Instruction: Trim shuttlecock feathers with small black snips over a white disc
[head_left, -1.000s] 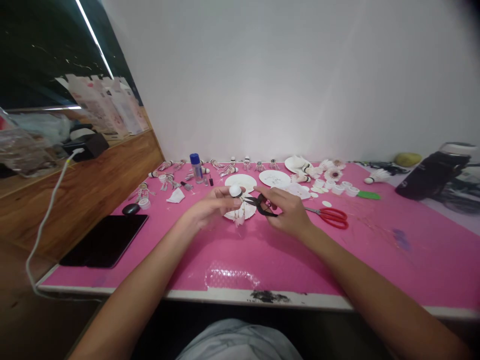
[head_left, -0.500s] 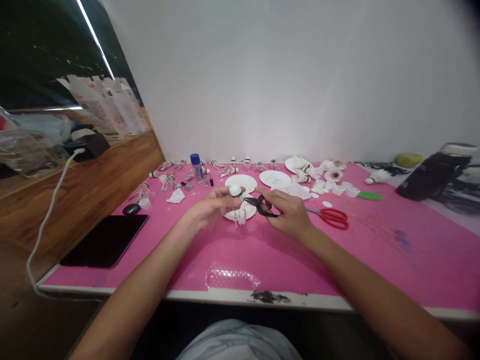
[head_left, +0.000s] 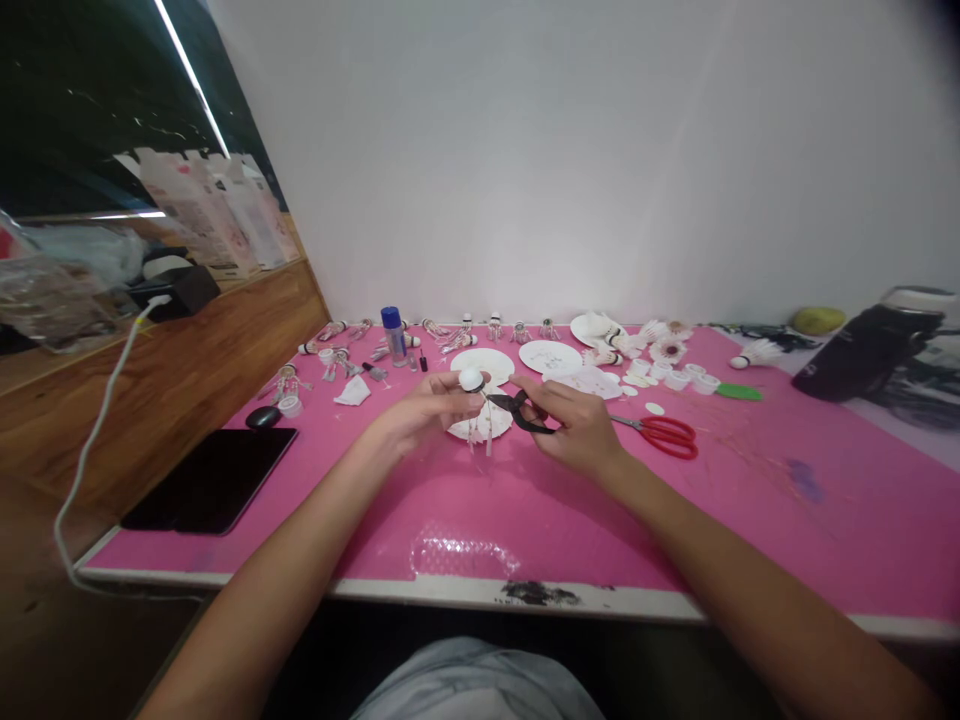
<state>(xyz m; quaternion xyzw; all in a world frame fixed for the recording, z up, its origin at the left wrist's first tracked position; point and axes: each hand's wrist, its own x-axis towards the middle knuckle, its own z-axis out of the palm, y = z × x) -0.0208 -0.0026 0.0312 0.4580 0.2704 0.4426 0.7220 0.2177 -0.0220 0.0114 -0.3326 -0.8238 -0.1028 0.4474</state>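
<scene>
Shuttlecock [head_left: 471, 379] sits in the left hand [head_left: 427, 408], its smooth white dome pinched between thumb and fingers, held in the air above a paper plate [head_left: 471, 430]. Thin pale strands [head_left: 487, 437] hang from it, toward the plate. The right hand [head_left: 577, 425] is clamped on black snips [head_left: 519, 411]: matte looped handles in the palm, narrow blades pointing at the strands just under the dome. Whether the blades touch them is too small to tell. The 2 hands stand apart but near, with the snips reaching between them.

Against the view 1 s ago, the hands have hardly moved, while the strands hang straighter and the snips sit slightly higher.

Glossy pink mat [head_left: 757, 530] covers the table. On it lie 3 more round paper plates, 2 of them bare [head_left: 481, 362] [head_left: 549, 356] and 1 heaped with feathers [head_left: 592, 325]. There is also 1 pair of red scissors [head_left: 667, 436], steel-bladed with plastic loops, and 1 blue-capped can [head_left: 391, 335]. Beyond the hands runs a row of small strung pieces [head_left: 493, 326], too small to count. Nearer the left edge lies 1 black tablet [head_left: 210, 480].
</scene>
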